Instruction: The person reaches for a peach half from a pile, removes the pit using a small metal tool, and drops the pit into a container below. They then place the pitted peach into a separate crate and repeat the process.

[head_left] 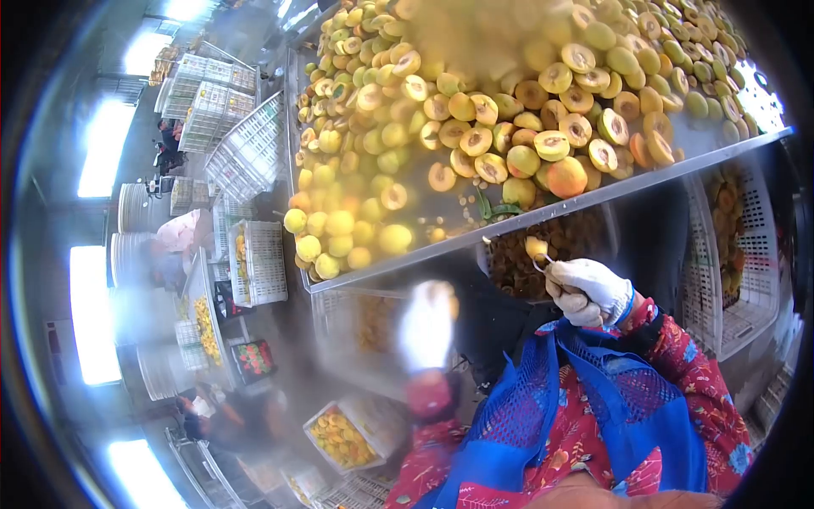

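Two red patterned sleeves (pixel 695 382) rise from the bottom edge, either side of your blue apron (pixel 661 416). Your right hand (pixel 587 291), in a white glove, reaches up and inward toward the table's near edge, its fingers curled round a thin, curved metal tool (pixel 541 265). At the tool's tip, pointing away from you, sits a small yellow piece (pixel 536 248) of fruit, just short of the table's rim. Your left hand (pixel 426 327), also gloved in white, stands upright on its wrist, apart from the right; it is blurred, and though something brownish shows beside its fingertips, you cannot tell whether it grips anything. Beyond and below the right hand, a dark bin (pixel 511 270) holds cut fruit, and a white crate (pixel 750 310) stands to the right under the table (pixel 543 210). On the metal top lie many halves (pixel 551 146), several cut face up with brown hollows, and whole-looking yellow fruit (pixel 340 223) at the left corner. Farther left, stacked crates (pixel 246 148) lean at angles, and a person (pixel 178 237) in a pale top is near another fruit-laden table (pixel 203 293).
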Demonstrator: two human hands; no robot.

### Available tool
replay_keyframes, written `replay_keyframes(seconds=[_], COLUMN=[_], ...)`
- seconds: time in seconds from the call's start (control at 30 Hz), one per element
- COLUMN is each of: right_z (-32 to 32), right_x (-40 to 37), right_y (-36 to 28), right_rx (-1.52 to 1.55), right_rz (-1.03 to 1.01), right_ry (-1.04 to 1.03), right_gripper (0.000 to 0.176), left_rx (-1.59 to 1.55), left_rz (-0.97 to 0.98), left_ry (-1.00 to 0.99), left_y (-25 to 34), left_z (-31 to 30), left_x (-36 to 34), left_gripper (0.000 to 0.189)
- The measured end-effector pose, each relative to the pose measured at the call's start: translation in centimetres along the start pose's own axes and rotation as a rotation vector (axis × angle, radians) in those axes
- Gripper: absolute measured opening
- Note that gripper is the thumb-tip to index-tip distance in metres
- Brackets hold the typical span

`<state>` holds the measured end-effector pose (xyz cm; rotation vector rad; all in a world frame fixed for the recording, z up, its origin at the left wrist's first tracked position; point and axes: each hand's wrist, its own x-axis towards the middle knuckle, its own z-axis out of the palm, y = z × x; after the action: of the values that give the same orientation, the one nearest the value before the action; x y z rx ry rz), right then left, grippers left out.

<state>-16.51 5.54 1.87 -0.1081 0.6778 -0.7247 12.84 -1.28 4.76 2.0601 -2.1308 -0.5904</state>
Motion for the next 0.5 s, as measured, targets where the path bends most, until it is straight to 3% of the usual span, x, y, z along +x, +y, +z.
replay_keyframes(seconds=[0.03,0.07,0.17,0.23,0.27,0.3,0.4,0.5], right_z=[0.3,0.6,1.5,2.3,2.5,2.2,1.2,0.9], right_x=[-0.2,-0.3,-0.3,-0.3,-0.3,-0.3,-0.4,-1.6], right_y=[0.0,-0.1,-0.1,-0.2,-0.2,0.0,0.4,0.2], right_rx=[-0.071,-0.146,-0.32,-0.405,-0.435,-0.421,-0.411,-0.43], right_rz=[0.01,0.011,-0.018,-0.035,-0.04,-0.059,-0.108,-0.127], right_ry=[0.083,0.167,0.159,0.156,0.155,0.123,0.152,0.199], right_gripper=[0.038,0.038,0.034,0.034,0.034,0.034,0.035,0.035], left_rx=[0.344,0.488,0.395,0.333,0.358,0.326,0.393,0.248], left_rz=[-0.162,-0.181,-0.101,0.263,0.338,0.435,0.441,0.414], left_ry=[-0.016,0.069,0.198,0.37,0.36,0.343,0.036,-0.181], left_y=[-0.9,-1.7,0.4,2.0,3.7,4.9,5.1,4.5], left_z=[-1.2,-1.9,-3.0,-1.0,-0.2,0.8,4.7,5.6], left_x=[0.6,1.5,7.0,12.1,14.5,16.8,22.1,23.5], left_gripper=[0.046,0.049,0.045,0.035,0.035,0.039,0.05,0.049])
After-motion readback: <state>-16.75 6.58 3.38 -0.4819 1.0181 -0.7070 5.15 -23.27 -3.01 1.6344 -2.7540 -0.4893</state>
